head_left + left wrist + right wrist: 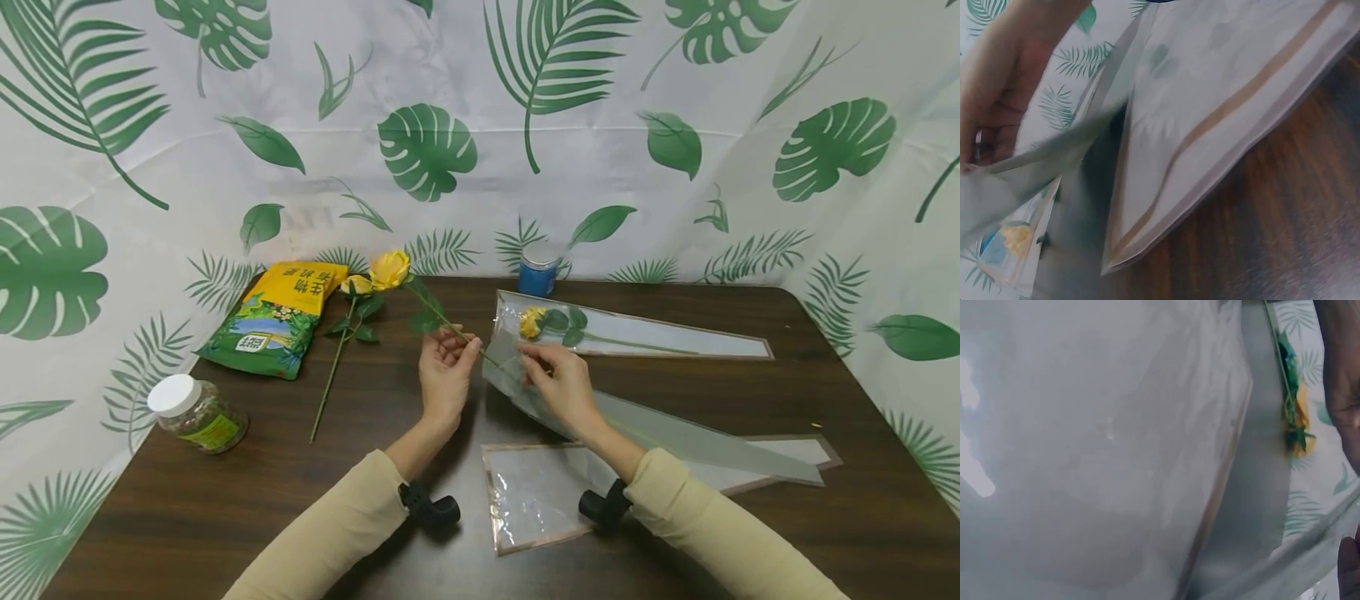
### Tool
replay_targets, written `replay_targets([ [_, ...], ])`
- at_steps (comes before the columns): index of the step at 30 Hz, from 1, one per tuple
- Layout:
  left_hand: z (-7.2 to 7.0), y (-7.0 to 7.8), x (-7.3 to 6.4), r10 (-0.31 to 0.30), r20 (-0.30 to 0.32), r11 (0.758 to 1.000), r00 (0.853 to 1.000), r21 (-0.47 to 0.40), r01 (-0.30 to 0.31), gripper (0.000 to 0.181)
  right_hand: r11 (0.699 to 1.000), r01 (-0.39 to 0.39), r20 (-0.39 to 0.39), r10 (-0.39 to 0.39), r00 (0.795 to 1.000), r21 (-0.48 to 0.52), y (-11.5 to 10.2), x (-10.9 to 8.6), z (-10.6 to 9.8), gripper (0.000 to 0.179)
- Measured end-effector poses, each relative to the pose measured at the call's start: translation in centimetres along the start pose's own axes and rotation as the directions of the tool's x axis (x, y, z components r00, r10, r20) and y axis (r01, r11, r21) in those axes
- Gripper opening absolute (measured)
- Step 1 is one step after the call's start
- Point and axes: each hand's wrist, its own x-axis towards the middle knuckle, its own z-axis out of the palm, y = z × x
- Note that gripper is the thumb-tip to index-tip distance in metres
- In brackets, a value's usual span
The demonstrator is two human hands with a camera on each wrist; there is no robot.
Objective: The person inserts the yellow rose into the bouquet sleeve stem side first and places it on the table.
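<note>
My left hand (444, 371) pinches the green stem of a yellow rose (390, 269), whose bloom points up and left. The lower stem runs to the mouth of a translucent grey-green flower sleeve (697, 437). With fingers bent at that mouth, my right hand (564, 387) grips the sleeve's edge; in the left wrist view this edge (1029, 162) stands lifted. The sleeve's narrow end reaches right over the table. Beneath it lies a flat clear sleeve with a brown border (540, 492). A second yellow rose (330, 375) lies left of my left hand.
At the back right, another bordered sleeve (720, 340) holds a yellow rose (532, 322), with a blue can (537, 271) behind it. A yellow-green bag (281, 321) and a white-lidded jar (213, 421) stand on the left. A leaf-patterned cloth (450, 75) hangs behind the table.
</note>
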Motion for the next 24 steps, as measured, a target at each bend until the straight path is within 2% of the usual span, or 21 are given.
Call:
replay_targets([
  [7, 0.1, 0.0, -0.6, 0.048, 0.084, 0.982, 0.995, 0.178, -0.063, 0.044, 1.000, 0.027, -0.004, -0.027, 1.000, -0.004, -0.5, 0.2, 0.0, 0.018],
  [11, -0.5, 0.4, -0.5, 0.067, 0.129, 0.975, 0.989, 0.200, -0.092, 0.046, 1.000, 0.021, -0.014, -0.021, 1.000, 0.004, -0.4, 0.2, 0.0, 0.019],
  [14, -0.7, 1.1, -0.5, 0.091, 0.149, 0.971, 0.985, 0.208, -0.121, 0.040, 1.000, 0.025, -0.020, -0.025, 0.999, 0.000, -0.4, 0.2, -0.1, 0.019],
  [17, -0.6, 2.3, -0.8, 0.112, 0.148, 0.960, 0.983, 0.238, -0.145, 0.028, 0.999, 0.033, -0.026, -0.033, 0.999, -0.005, -0.4, 0.2, -0.1, 0.018],
  [20, -0.2, 3.6, -1.3, 0.130, 0.135, 0.934, 0.982, 0.315, -0.167, 0.019, 0.999, 0.032, -0.021, -0.032, 0.999, -0.001, -0.5, 0.2, -0.1, 0.018],
  [24, 0.0, 4.2, -1.6, 0.140, 0.116, 0.905, 0.983, 0.387, -0.175, 0.014, 1.000, 0.021, -0.013, -0.020, 1.000, 0.011, -0.6, 0.2, -0.1, 0.018],
])
